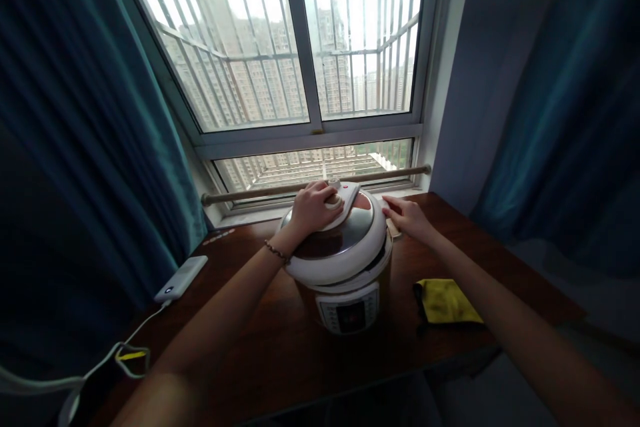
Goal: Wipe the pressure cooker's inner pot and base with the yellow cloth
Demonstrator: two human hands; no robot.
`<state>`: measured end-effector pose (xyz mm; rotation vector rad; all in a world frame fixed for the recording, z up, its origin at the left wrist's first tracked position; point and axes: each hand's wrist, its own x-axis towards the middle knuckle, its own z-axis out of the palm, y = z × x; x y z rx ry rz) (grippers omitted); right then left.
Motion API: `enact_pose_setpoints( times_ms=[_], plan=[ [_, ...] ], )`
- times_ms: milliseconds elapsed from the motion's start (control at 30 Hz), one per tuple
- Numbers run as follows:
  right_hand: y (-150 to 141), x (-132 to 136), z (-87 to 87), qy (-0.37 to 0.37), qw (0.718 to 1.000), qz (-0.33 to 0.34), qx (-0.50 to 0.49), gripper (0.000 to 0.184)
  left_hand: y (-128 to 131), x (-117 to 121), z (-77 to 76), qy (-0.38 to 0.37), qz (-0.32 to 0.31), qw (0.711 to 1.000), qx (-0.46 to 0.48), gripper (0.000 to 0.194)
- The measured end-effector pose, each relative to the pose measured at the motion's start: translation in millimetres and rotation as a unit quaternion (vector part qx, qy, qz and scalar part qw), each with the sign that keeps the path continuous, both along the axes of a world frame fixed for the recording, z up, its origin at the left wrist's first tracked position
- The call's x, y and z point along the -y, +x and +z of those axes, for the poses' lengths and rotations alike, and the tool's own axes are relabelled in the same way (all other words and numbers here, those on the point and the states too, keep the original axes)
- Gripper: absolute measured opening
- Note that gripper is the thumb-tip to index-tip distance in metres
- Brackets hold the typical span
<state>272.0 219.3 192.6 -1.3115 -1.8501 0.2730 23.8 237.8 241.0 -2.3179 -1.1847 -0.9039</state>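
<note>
An electric pressure cooker [310, 299] with a lit-looking dark control panel stands on a wooden table. Its shiny lid [357, 230] with a white rim sits tilted on top, and a gap shows between lid and body at the front right. My left hand [314, 207] is closed around the white handle [345, 203] on the lid. At the lid's right edge, my right hand [407, 217] has thumb and fingers closed on the rim. A side handle [394, 229] of the cooker juts out just below it.
A folded yellow cloth [447, 301] lies on the wooden table [270, 360] right of the cooker. To the left are a white power bank [181, 278] and its cable [103, 363]. Behind stand a horizontal rail [260, 193] and a barred window. Blue curtains [100, 113] hang at both sides.
</note>
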Motion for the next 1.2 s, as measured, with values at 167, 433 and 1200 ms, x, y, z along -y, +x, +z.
enact_pose_setpoints(
  times_ms=[167, 433, 1200],
  plan=[
    [10, -4, -5.2, -0.010, 1.000, 0.019, 0.013, 0.039, 9, -3, -6.1, -0.017, -0.009, 1.000, -0.008, 0.024],
    [17, -10, -12.9, -0.030, 0.999, 0.030, 0.021, 0.035, 13, -7, -15.6, -0.030, 0.000, 0.999, -0.018, 0.024],
    [34, -25, -40.2, -0.023, 0.994, 0.091, 0.060, 0.035, -22, -23, -18.1, -0.154, -0.143, 0.974, -0.083, 0.055]
  ],
)
